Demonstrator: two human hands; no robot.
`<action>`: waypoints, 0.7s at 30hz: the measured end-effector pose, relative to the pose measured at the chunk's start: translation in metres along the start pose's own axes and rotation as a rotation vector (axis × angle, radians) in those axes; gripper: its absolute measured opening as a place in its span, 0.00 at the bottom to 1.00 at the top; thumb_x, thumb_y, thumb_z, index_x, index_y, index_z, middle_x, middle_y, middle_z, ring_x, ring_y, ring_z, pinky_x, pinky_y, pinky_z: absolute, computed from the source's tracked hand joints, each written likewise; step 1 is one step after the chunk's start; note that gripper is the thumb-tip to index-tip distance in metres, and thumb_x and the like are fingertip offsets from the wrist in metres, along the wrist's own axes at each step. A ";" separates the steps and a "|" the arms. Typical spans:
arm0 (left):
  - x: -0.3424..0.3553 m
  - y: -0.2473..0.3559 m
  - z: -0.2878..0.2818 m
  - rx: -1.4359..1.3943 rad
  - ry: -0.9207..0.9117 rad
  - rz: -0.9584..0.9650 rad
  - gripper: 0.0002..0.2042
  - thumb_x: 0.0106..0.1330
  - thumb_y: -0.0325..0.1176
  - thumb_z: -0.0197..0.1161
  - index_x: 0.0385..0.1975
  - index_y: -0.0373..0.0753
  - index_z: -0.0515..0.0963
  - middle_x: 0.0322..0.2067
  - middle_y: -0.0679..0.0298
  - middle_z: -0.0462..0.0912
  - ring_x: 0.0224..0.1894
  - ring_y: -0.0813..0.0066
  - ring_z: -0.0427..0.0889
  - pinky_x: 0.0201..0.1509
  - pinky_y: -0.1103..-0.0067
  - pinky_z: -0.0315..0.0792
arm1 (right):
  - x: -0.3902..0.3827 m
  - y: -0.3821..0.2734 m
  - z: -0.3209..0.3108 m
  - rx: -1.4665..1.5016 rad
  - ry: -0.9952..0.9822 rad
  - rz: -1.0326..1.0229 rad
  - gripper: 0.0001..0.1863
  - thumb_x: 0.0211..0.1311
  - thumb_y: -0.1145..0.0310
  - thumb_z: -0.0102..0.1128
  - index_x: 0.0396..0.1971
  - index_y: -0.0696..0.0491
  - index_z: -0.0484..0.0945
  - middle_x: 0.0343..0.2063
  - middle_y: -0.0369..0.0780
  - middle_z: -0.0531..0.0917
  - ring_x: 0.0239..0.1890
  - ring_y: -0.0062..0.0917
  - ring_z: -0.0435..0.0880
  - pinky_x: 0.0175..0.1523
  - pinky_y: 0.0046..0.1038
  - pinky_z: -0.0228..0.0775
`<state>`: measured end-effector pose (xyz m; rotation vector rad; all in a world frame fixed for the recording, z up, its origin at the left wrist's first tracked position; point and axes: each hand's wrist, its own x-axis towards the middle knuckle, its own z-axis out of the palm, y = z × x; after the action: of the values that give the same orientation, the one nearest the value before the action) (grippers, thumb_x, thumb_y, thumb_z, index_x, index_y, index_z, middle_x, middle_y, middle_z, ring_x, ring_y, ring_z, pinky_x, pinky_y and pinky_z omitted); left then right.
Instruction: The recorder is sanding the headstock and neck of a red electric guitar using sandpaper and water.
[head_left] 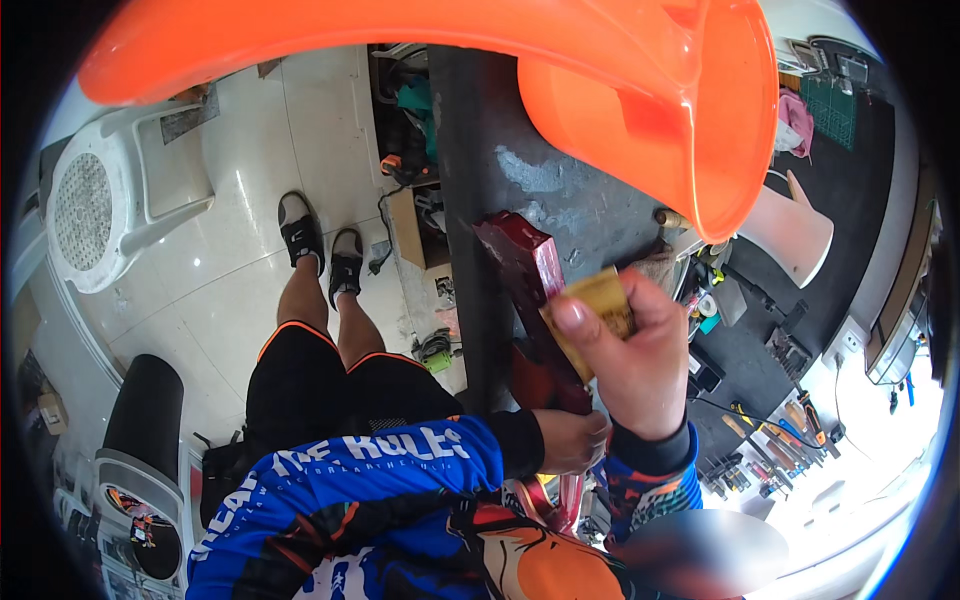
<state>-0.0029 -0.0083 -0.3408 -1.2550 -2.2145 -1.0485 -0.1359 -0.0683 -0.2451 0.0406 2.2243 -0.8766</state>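
From my remote view: 1 dark red piece (pixel 545 290) by the bench (pixel 590 215) edge, long axis slanting up-left, just left of my right hand (pixel 645 365), its fingers pinching a yellow pad (pixel 602 295). Left hand (pixel 575 440) at lower end, fingers curled; grip: cannot tell.

Gold pad (pixel 601 294) partly covered by right hand (pixel 648 355), red piece (pixel 524 255) partly hidden by pad and left hand (pixel 572 440), orange plastic thing (pixel 640 60) above the fingers cut off by top edge, blurred oval (pixel 705 555) below the fingers
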 end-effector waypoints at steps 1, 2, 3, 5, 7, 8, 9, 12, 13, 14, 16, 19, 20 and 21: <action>0.000 -0.001 -0.002 0.034 0.028 -0.011 0.06 0.59 0.37 0.59 0.29 0.47 0.82 0.29 0.68 0.84 0.43 0.70 0.82 0.58 0.67 0.70 | -0.001 0.000 -0.001 -0.055 0.024 0.090 0.15 0.61 0.62 0.73 0.34 0.58 0.81 0.27 0.32 0.84 0.28 0.10 0.78 0.35 0.16 0.71; -0.001 -0.002 -0.004 0.072 0.083 -0.039 0.07 0.59 0.37 0.58 0.30 0.47 0.82 0.29 0.69 0.84 0.43 0.70 0.82 0.59 0.67 0.69 | -0.001 0.001 -0.002 -0.019 -0.010 0.015 0.15 0.61 0.61 0.73 0.35 0.58 0.81 0.27 0.32 0.84 0.28 0.10 0.78 0.35 0.16 0.71; -0.001 -0.003 -0.006 0.045 0.050 -0.024 0.07 0.59 0.38 0.58 0.30 0.47 0.82 0.29 0.70 0.84 0.43 0.70 0.82 0.59 0.67 0.69 | 0.001 0.001 -0.003 -0.025 -0.023 0.013 0.15 0.62 0.61 0.73 0.35 0.58 0.81 0.27 0.32 0.84 0.28 0.10 0.78 0.35 0.16 0.71; 0.000 -0.006 -0.008 -0.023 0.000 0.000 0.07 0.59 0.38 0.58 0.29 0.47 0.81 0.29 0.72 0.83 0.42 0.71 0.82 0.58 0.68 0.69 | 0.012 0.003 -0.005 -0.018 -0.044 -0.020 0.17 0.62 0.59 0.72 0.36 0.59 0.81 0.27 0.32 0.84 0.28 0.11 0.78 0.35 0.17 0.71; 0.004 -0.008 -0.008 -0.017 0.143 -0.091 0.06 0.60 0.38 0.57 0.26 0.48 0.80 0.27 0.74 0.82 0.41 0.71 0.82 0.56 0.68 0.69 | 0.018 0.004 -0.005 0.015 -0.062 -0.028 0.18 0.62 0.58 0.72 0.36 0.59 0.81 0.27 0.32 0.84 0.28 0.11 0.78 0.35 0.17 0.71; 0.003 -0.008 -0.008 -0.031 0.115 -0.077 0.06 0.60 0.38 0.57 0.28 0.47 0.81 0.29 0.72 0.82 0.43 0.70 0.81 0.56 0.68 0.69 | 0.016 0.003 -0.005 0.095 -0.089 -0.105 0.18 0.62 0.58 0.72 0.36 0.59 0.81 0.27 0.32 0.84 0.28 0.11 0.78 0.35 0.17 0.71; 0.004 -0.008 -0.007 -0.045 0.087 -0.064 0.07 0.60 0.37 0.57 0.29 0.46 0.81 0.31 0.71 0.82 0.44 0.69 0.81 0.57 0.67 0.69 | 0.016 0.003 -0.004 0.123 -0.078 -0.047 0.18 0.62 0.58 0.73 0.36 0.59 0.81 0.28 0.32 0.84 0.28 0.11 0.78 0.35 0.17 0.71; 0.003 -0.003 -0.001 -0.125 -0.162 0.074 0.11 0.61 0.35 0.55 0.37 0.41 0.83 0.42 0.63 0.85 0.54 0.65 0.79 0.65 0.65 0.67 | 0.006 0.000 -0.003 -0.054 0.007 0.197 0.18 0.61 0.59 0.73 0.36 0.59 0.82 0.28 0.32 0.84 0.28 0.11 0.78 0.35 0.17 0.71; 0.004 -0.001 0.003 -0.161 -0.199 0.092 0.12 0.61 0.34 0.55 0.39 0.41 0.83 0.44 0.62 0.85 0.55 0.64 0.79 0.66 0.65 0.67 | 0.007 -0.001 -0.002 -0.051 0.012 0.175 0.18 0.61 0.59 0.73 0.36 0.59 0.82 0.28 0.33 0.84 0.28 0.12 0.79 0.35 0.17 0.71; 0.005 0.000 0.008 -0.153 -0.136 0.061 0.11 0.61 0.35 0.55 0.37 0.41 0.82 0.42 0.64 0.84 0.53 0.65 0.79 0.65 0.65 0.66 | 0.007 -0.001 -0.002 -0.012 -0.010 0.082 0.18 0.61 0.59 0.73 0.36 0.59 0.82 0.28 0.33 0.84 0.29 0.12 0.79 0.35 0.17 0.71; 0.007 0.004 0.018 -0.099 0.091 -0.048 0.08 0.61 0.36 0.56 0.31 0.44 0.82 0.34 0.70 0.82 0.46 0.70 0.80 0.61 0.65 0.65 | 0.013 -0.001 -0.002 -0.005 -0.026 0.029 0.18 0.61 0.58 0.73 0.36 0.59 0.82 0.28 0.33 0.84 0.29 0.12 0.79 0.36 0.17 0.71; 0.011 0.009 0.025 -0.013 0.158 -0.105 0.07 0.60 0.37 0.56 0.26 0.47 0.81 0.28 0.75 0.80 0.41 0.73 0.80 0.59 0.65 0.63 | 0.019 -0.001 0.000 -0.006 -0.034 -0.033 0.19 0.61 0.57 0.73 0.36 0.60 0.81 0.29 0.33 0.84 0.29 0.12 0.79 0.36 0.17 0.71; 0.009 0.010 0.025 0.000 0.139 -0.089 0.07 0.60 0.37 0.56 0.26 0.47 0.81 0.28 0.75 0.80 0.41 0.73 0.80 0.60 0.65 0.63 | 0.021 -0.001 0.001 0.061 -0.054 -0.101 0.19 0.61 0.57 0.73 0.36 0.60 0.81 0.29 0.33 0.84 0.29 0.11 0.79 0.36 0.16 0.71; 0.007 0.010 0.024 0.013 0.120 -0.072 0.07 0.60 0.37 0.56 0.26 0.47 0.81 0.28 0.75 0.80 0.41 0.73 0.80 0.61 0.64 0.63 | 0.017 -0.002 0.001 0.034 -0.028 -0.072 0.19 0.61 0.57 0.73 0.36 0.59 0.82 0.29 0.34 0.85 0.29 0.11 0.80 0.36 0.16 0.72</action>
<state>0.0027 0.0177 -0.3477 -1.0849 -2.1857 -1.1040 -0.1487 -0.0745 -0.2555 -0.0355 2.1968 -0.9483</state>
